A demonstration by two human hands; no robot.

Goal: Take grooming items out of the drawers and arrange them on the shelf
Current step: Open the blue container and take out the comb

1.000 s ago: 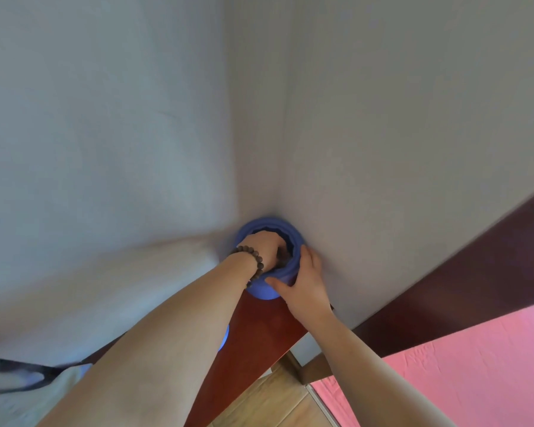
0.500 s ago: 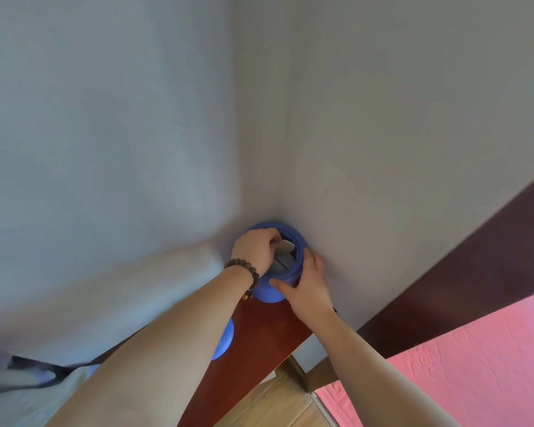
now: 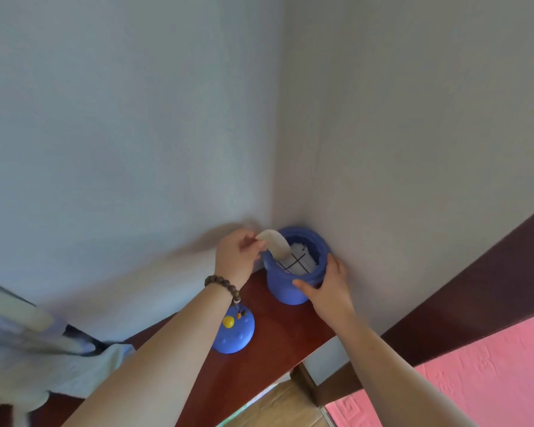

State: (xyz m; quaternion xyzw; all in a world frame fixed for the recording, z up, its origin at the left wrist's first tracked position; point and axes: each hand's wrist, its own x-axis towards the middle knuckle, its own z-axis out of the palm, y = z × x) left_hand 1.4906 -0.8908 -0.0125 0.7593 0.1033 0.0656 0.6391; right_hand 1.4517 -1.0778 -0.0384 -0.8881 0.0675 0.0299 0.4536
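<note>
A blue round jar (image 3: 285,288) stands in the wall corner on a dark red wooden shelf (image 3: 275,340). My right hand (image 3: 327,285) is wrapped around the jar's right side near the rim. My left hand (image 3: 238,257), with a bead bracelet on the wrist, pinches the top of a pale beige curved strip (image 3: 275,245) that rises out of the jar's mouth. Inside the jar lies something white with black crossing lines (image 3: 298,261). The jar's blue lid (image 3: 233,332), with a yellow knob, lies on the shelf under my left forearm.
A light blue-white cloth (image 3: 62,371) is heaped on the shelf at the left. Two pale walls meet behind the jar. A dark wooden board (image 3: 475,291) and a pink bed cover (image 3: 490,374) lie at the lower right, with wooden floor (image 3: 278,408) below.
My left hand has come out of the jar and moved up and left, drawing the beige strip with it. My right hand has stayed on the jar's side.
</note>
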